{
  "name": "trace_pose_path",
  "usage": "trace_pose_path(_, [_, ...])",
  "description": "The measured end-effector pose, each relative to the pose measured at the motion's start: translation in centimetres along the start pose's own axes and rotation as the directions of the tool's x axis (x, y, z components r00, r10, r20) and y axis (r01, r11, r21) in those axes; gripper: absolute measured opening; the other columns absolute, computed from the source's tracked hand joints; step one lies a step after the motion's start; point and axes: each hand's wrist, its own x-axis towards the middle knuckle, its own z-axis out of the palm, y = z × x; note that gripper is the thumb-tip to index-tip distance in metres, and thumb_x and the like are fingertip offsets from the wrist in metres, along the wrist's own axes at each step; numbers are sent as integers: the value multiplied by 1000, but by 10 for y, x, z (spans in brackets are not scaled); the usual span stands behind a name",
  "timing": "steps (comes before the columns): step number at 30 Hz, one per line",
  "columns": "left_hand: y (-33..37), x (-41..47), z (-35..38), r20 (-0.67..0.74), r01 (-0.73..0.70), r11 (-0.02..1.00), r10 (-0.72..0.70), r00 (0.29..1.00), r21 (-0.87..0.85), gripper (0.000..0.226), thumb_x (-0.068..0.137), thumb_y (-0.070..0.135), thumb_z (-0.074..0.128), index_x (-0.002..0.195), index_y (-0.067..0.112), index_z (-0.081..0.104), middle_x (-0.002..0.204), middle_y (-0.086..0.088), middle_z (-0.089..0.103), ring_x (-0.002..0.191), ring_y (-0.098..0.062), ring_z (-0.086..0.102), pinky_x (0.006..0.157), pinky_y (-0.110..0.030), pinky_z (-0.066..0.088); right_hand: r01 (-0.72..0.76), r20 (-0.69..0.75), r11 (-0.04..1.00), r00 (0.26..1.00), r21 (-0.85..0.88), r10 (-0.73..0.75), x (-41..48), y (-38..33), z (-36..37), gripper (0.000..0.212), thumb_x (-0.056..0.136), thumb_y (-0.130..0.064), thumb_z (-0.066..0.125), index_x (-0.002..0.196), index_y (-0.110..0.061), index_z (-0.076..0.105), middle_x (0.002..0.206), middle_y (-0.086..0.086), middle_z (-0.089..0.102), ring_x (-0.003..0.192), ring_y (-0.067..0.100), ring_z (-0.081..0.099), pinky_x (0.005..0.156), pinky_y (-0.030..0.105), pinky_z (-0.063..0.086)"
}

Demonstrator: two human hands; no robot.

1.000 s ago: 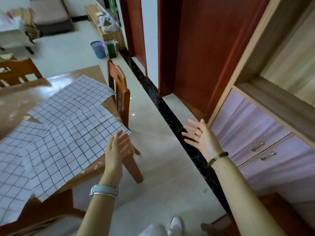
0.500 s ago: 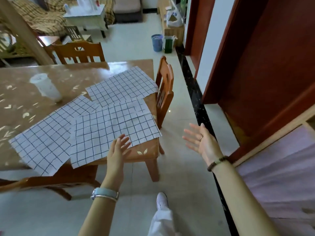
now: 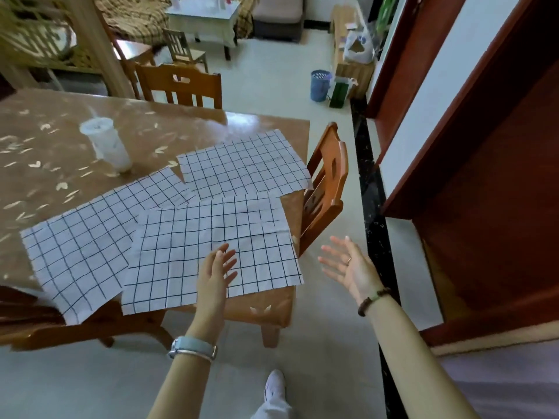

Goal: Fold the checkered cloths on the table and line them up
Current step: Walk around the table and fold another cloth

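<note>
Three white cloths with a dark grid lie flat and overlapping on the brown table [image 3: 266, 313]. The nearest cloth [image 3: 187, 252] lies at the table's near right corner, a second cloth [image 3: 78, 240] is to its left and hangs over the front edge, and a third cloth [image 3: 242, 164] lies farther back by the right edge. My left hand [image 3: 216, 273] hovers open over the near edge of the nearest cloth, fingers spread. My right hand [image 3: 348, 267] is open, palm up, in the air off the table's right side. Neither hand holds anything.
A white plastic cup [image 3: 106, 143] stands upside down on the table behind the cloths. A wooden chair [image 3: 326, 189] is tucked at the table's right side, another chair [image 3: 178, 83] at the far side. A red-brown door frame [image 3: 453, 146] is on the right.
The view has swung left and the table has come into the centre. Both hands stay open and raised, the left now over the nearest cloth.
</note>
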Motion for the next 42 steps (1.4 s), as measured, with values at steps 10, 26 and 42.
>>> trace_pose_path(10, [-27,46,7,9,9,991,-11,1000,134,19,103,19,49,117,27,58,123,-2,64,115,-14,59,100,-35,48,-83,28,995,996,-51,85,63,-1,24,35,101,-39,41,123,-18,58,119,9,65,106,27,65,96,46,50])
trace_pose_path(26, [-102,28,72,287,-266,641,74,955,720,49,89,20,67,136,21,54,140,3,50,133,-11,41,106,-11,21,-397,39,808,888,-436,458,138,70,5,34,97,-20,54,128,-6,51,129,18,57,110,33,59,96,39,46])
trace_pose_path(42, [-144,32,116,77,-198,602,221,972,774,46,76,6,75,120,17,68,128,1,64,127,-20,53,109,-40,41,-236,201,792,891,-563,408,161,81,15,21,82,6,66,86,-11,55,88,14,62,78,23,62,88,42,54])
